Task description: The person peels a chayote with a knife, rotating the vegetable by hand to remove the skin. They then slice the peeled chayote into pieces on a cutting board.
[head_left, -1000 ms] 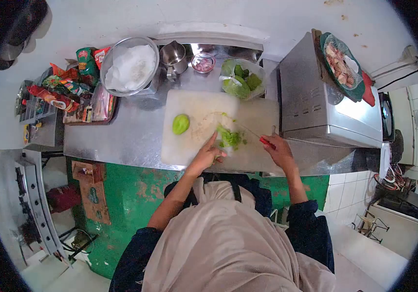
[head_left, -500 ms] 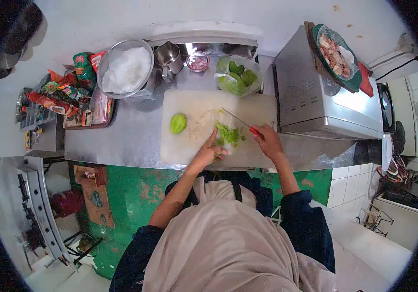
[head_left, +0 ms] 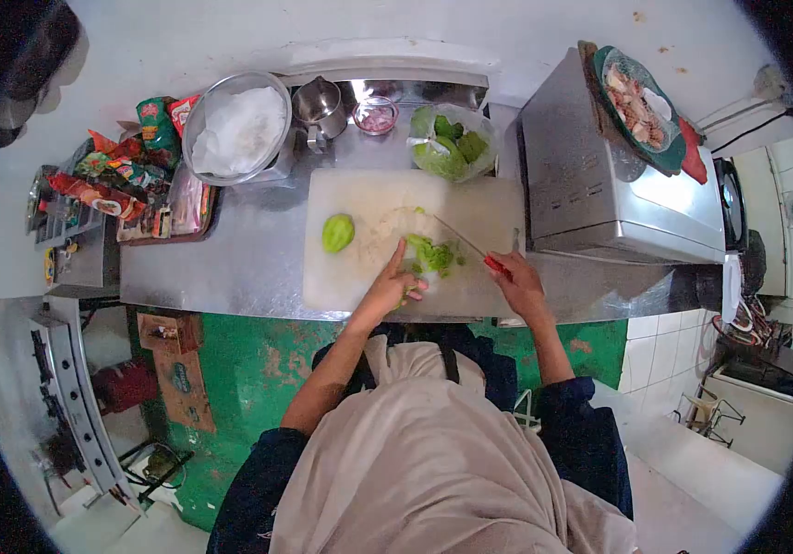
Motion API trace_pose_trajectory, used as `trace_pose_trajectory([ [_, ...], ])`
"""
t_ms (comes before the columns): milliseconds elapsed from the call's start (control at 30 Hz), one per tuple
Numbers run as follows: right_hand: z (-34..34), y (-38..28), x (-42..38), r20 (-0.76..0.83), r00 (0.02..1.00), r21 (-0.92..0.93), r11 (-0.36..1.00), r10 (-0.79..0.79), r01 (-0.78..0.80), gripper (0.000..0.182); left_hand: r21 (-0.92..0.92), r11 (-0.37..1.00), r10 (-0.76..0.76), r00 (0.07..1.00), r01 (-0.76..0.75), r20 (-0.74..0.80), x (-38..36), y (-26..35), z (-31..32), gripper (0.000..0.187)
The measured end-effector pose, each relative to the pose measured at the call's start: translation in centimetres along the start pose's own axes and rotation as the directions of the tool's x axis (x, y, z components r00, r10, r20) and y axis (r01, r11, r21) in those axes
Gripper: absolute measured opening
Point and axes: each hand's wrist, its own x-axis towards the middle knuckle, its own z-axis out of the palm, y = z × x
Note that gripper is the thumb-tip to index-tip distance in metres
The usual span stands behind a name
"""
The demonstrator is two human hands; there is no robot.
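Observation:
My right hand [head_left: 518, 282] is closed round the red handle of a knife [head_left: 459, 234]. Its blade points up and left across the white cutting board [head_left: 350, 189], the tip near a small green scrap. Left of the blade lies a pile of chopped green pepper [head_left: 431, 255]. My left hand [head_left: 391, 288] is beside this pile, index finger stretched forward and the other fingers spread to the right; a bit of green shows under them. A pale green pepper [head_left: 338, 234] rests on the board's left part.
Behind the board stand a plastic bag of green vegetables [head_left: 452, 148], a small bowl of pinkish pieces [head_left: 376, 117], a metal jug [head_left: 320, 109] and a large bowl with white contents [head_left: 241, 129]. Food packets [head_left: 128, 171] crowd the left; a silver oven [head_left: 618, 185] bounds the right.
My right hand has moved slightly right and down with the knife, drawing the blade away from the chopped pile. My left hand has shifted a little left, its fingers more spread.

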Motion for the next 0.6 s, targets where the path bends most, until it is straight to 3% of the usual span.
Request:
trace_pose_trajectory([
  [133,0.7,-0.4,1.4,-0.073,0.997,-0.08,0.997,-0.003,-0.003,0.032,0.002,1.0,-0.002,1.0,0.002,0.029,0.2,0.1,0.6,0.085],
  [300,0.1,-1.9,3.3,0.044,0.999,-0.13,0.991,0.012,-0.006,0.032,-0.04,0.998,0.056,0.998,-0.055,0.038,1.2,-1.6,0.4,0.086],
  [433,-0.2,-0.9,2.9,0.127,0.984,-0.165,0.975,-0.125,0.145,0.031,0.018,1.0,0.005,1.0,-0.005,0.003,-0.5,0.6,0.3,0.088],
  [533,-1.2,-1.5,1.5,0.157,0.987,-0.084,0.995,-0.038,0.052,0.032,-0.01,1.0,0.003,1.0,-0.003,0.002,0.1,-0.2,-0.1,0.088],
  [600,-0.8,-1.4,1.0,0.07,0.997,-0.067,0.997,-0.018,0.022,0.032,-0.019,1.0,0.006,1.0,-0.006,0.009,0.4,-0.4,0.0,0.088],
])
